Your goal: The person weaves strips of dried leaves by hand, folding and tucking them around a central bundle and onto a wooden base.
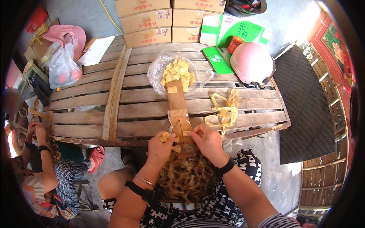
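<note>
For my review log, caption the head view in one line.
Left hand holds yellow pieces while right hand pinches another over a narrow brown board, near a heap of brown strips.

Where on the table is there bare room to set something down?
Bare slats lie between the metal seam and the board; a narrower patch lies between the board and the yellow plastic. Crowded: back right, with helmet, green box and red can; the board's near end, with left hand and right hand.
</note>
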`<state>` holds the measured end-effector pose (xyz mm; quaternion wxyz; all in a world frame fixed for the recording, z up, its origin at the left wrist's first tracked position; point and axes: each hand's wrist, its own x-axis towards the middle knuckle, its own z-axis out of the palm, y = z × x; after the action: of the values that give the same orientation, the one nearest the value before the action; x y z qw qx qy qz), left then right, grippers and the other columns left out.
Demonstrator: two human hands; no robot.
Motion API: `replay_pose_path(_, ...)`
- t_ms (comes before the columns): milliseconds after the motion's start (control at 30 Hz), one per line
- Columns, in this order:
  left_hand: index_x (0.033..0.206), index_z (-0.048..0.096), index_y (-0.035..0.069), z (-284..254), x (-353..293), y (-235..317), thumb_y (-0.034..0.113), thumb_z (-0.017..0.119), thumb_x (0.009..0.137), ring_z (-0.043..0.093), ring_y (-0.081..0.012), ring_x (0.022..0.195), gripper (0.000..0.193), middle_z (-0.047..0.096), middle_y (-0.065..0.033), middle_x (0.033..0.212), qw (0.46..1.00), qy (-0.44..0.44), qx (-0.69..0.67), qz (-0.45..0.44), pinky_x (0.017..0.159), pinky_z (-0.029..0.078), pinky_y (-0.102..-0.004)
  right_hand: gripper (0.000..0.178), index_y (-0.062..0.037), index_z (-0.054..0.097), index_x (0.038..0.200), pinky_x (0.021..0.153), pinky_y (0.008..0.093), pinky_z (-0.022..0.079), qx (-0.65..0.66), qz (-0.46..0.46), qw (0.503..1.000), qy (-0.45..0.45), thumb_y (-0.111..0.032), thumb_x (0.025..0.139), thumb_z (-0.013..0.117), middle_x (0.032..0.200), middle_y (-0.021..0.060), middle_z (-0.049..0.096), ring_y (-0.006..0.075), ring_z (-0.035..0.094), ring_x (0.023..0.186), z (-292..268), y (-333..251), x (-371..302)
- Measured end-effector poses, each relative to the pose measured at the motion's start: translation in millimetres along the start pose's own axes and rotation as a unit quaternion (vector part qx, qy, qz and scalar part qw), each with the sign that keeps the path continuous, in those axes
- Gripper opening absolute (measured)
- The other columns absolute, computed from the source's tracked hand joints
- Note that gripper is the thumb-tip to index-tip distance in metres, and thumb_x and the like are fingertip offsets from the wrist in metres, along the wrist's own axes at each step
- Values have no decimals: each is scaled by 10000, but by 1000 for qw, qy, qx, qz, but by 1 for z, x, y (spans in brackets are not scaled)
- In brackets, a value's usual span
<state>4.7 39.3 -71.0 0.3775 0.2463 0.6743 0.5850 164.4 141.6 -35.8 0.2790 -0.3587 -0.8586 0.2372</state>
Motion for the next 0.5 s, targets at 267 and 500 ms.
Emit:
replay_pose_path(267,981,659,-38,-6,-36,46,88,614,933,618,-97,801,142,687,-73,885,986,-79,-5,146,760,501,-239,124,-67,620,952,529,326,490,173,-108,977,-55,-57,838,666,723,84,642,236,613,553,-32,-34,-19)
replay_pose_path(500,958,691,8,11,-83,57,149,619,907,637,-96,741,167,689,-40,835,930,-282,-5,-236,652,507,-234,89,-13,636,936,530,295,492,267,-245,931,-48,-12,852,608,745,86,671,208,634,572,-44,-42,-13)
